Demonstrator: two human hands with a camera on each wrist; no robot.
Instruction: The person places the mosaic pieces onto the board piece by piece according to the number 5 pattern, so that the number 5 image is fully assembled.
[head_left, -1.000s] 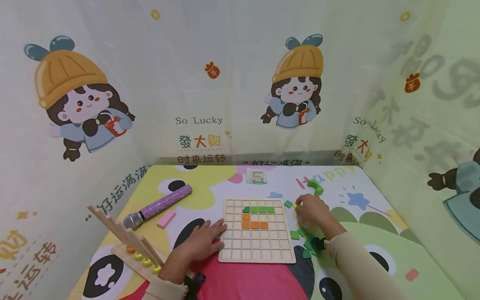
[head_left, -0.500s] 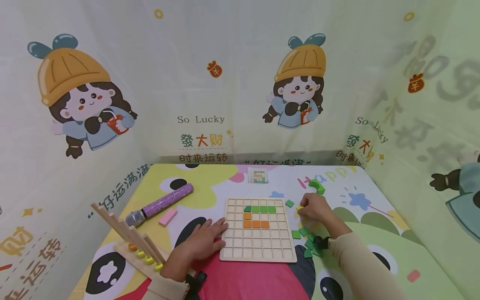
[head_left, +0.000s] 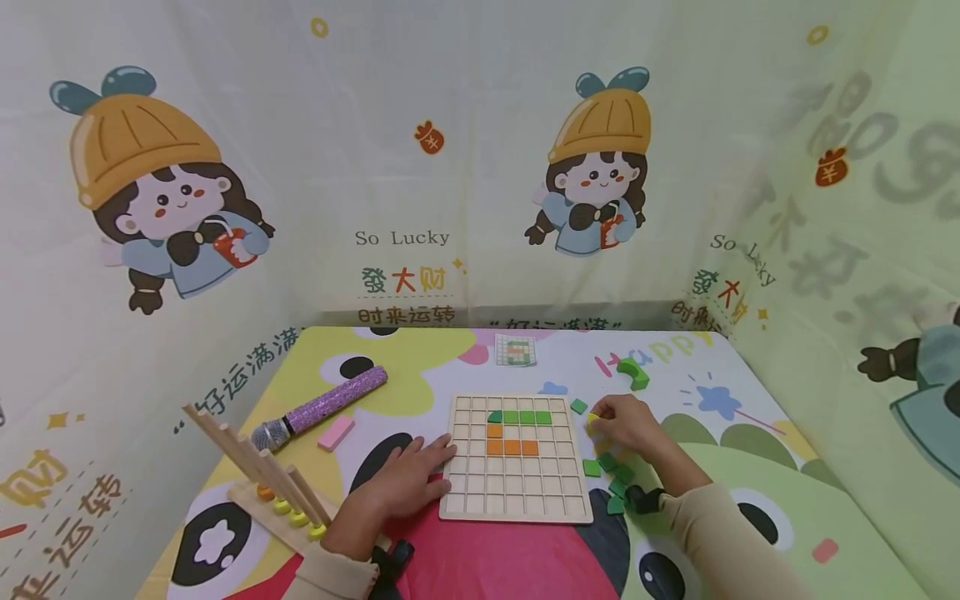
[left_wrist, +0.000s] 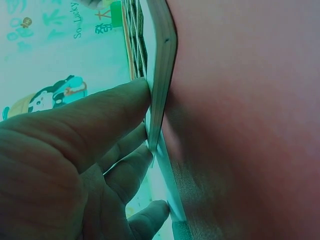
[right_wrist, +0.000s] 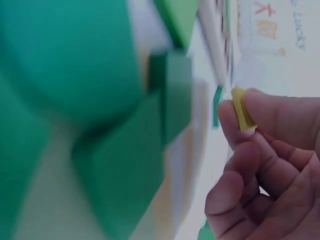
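My right hand [head_left: 624,421] pinches a small yellow block [right_wrist: 243,110] between thumb and forefinger, to the right of the wooden grid board [head_left: 517,504]. The other fingers of that hand curl in behind it. My left hand [head_left: 408,477] lies at the board's left edge with fingers spread, thumb and fingertips touching the rim in the left wrist view. On the board, a row of green pieces [head_left: 527,417] sits above a row of orange squares [head_left: 512,448], with one more orange square joining them at the left.
Several loose green blocks [head_left: 616,483] lie right of the board, and a lone green square [head_left: 579,406] near its upper right corner. Behind are a green arch block [head_left: 633,374] and a pattern card [head_left: 516,351]. Left stand a peg rack [head_left: 255,462], microphone [head_left: 322,407] and pink block [head_left: 335,435].
My right hand has picked at the yellow block, and the block now shows raised between thumb and forefinger. The left hand stays at the board's edge.
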